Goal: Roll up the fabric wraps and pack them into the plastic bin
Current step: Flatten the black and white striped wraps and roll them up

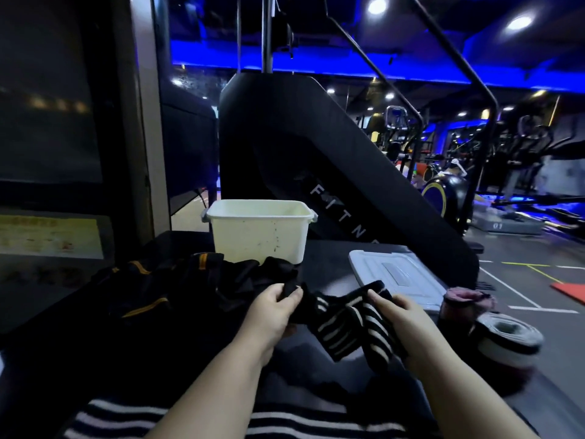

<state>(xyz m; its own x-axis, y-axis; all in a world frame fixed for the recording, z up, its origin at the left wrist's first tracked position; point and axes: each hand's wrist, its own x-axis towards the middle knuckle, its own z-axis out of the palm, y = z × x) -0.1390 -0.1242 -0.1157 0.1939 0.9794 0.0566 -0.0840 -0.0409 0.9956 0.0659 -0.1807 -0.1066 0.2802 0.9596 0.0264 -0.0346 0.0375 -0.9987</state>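
Left hand (272,315) and right hand (402,318) pinch black-and-white striped fabric wrap (342,327). Black-orange fabric pile (177,280) fronts cream plastic bin (259,239). Rolled wraps (506,340) lower right are blurred.

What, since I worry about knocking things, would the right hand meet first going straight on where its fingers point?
Probably the grey bin lid, beyond the striped wrap that the right hand holds; depth is unclear.

bin (259,231) behind wrap pile (177,286), lid (395,277) right, rolled wraps (503,337) far right

Dim gym, blue ceiling lights (348,66), black machine (304,147).
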